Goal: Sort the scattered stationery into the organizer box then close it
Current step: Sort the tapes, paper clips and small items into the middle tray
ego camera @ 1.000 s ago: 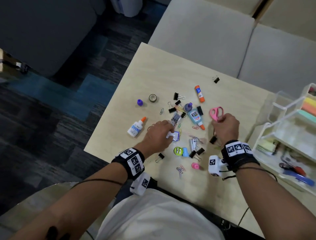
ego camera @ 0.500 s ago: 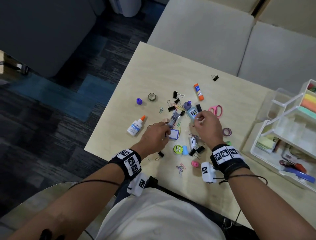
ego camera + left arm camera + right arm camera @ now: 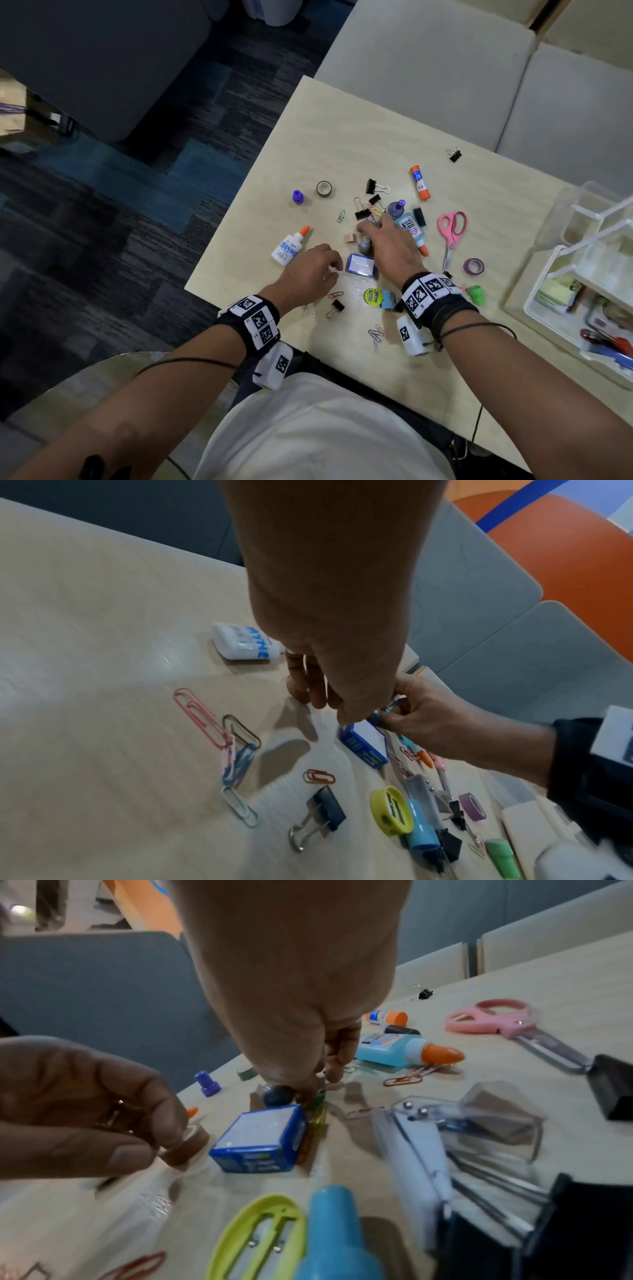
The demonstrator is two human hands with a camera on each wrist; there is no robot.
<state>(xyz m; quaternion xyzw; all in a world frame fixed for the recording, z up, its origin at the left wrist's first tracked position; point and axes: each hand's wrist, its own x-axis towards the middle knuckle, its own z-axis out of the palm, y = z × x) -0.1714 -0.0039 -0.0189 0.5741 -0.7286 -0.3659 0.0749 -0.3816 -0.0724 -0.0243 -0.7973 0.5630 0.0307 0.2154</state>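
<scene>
Stationery lies scattered on the pale table (image 3: 342,137). My right hand (image 3: 368,233) reaches into the middle of the pile, and its fingertips (image 3: 318,1088) pinch a small grey-blue item (image 3: 277,1095) just beyond the blue staple box (image 3: 359,265). My left hand (image 3: 334,270) hovers to the left of that box with its fingers curled round a small metal clip (image 3: 113,1118). The white tiered organizer box (image 3: 541,277) stands open at the right edge with pens and sticky notes in it.
A white glue bottle (image 3: 287,248) lies left of my left hand. Pink scissors (image 3: 452,226), a blue glue bottle (image 3: 411,228) and purple tape (image 3: 473,266) lie right of the pile. A yellow sharpener (image 3: 373,296), binder clip (image 3: 337,306) and paper clips (image 3: 205,715) lie near me.
My right hand left the pink scissors on the table and moved left into the pile. My left hand drew back to the near left, uncovering the staple box.
</scene>
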